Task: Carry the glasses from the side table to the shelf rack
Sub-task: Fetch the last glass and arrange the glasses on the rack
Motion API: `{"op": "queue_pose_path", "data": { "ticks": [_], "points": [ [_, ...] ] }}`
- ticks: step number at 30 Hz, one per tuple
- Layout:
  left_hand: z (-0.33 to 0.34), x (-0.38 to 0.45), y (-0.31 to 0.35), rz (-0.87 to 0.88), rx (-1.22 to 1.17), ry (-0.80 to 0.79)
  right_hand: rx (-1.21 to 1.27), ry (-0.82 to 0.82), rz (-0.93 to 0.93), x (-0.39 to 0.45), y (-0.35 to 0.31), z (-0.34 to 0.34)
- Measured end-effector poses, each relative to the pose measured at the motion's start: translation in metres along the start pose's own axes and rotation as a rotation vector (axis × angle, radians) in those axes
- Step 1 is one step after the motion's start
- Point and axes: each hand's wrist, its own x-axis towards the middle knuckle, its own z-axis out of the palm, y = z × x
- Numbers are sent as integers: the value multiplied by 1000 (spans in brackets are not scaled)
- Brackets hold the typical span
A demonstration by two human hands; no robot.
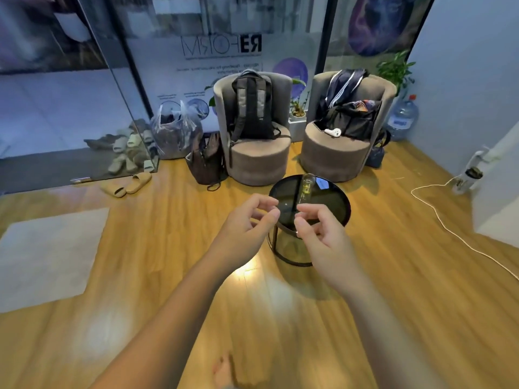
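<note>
A glass (306, 187) stands upright on the side table (334, 200).

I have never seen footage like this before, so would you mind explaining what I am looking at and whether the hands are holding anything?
There is no machine here: a person wears a camera on the head, so this single picture looks forward and down along their own bare arms. The left hand and right hand reach out above a small round black side table on a wooden floor. Both hands are loosely curled, and neither seems to hold anything yet. On the far part of the table stands a glass, clear with a yellowish tint; it is too blurred to say whether it is one glass or several stacked. Behind the table are two round armchairs, one with a backpack on it, the other with bags.
</note>
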Motion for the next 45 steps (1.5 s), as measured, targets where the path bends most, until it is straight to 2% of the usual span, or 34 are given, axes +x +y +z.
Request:
{"op": "queue_pose_path", "data": {
  "ticks": [8, 14, 19, 28, 39, 45],
  "points": [
    [-56, 159, -53, 29, 40, -1, -25, 45, -4, 154, 18, 46],
    [-90, 275, -72, 45, 82, -146, -32, 169, 59, 256, 13, 67],
    [-92, 350, -93, 54, 93, -228, -18, 237, 150, 303, 36, 76],
    [-43, 476, -132, 31, 103, -376, -42, 384, 258, 405, 115, 54],
    [26, 641, -168, -49, 279, -521, -116, 358, 444, 539, 212, 19],
    [78, 690, -210, -72, 326, -647, -102, 375, 568, 570, 261, 9]
  ]
}}
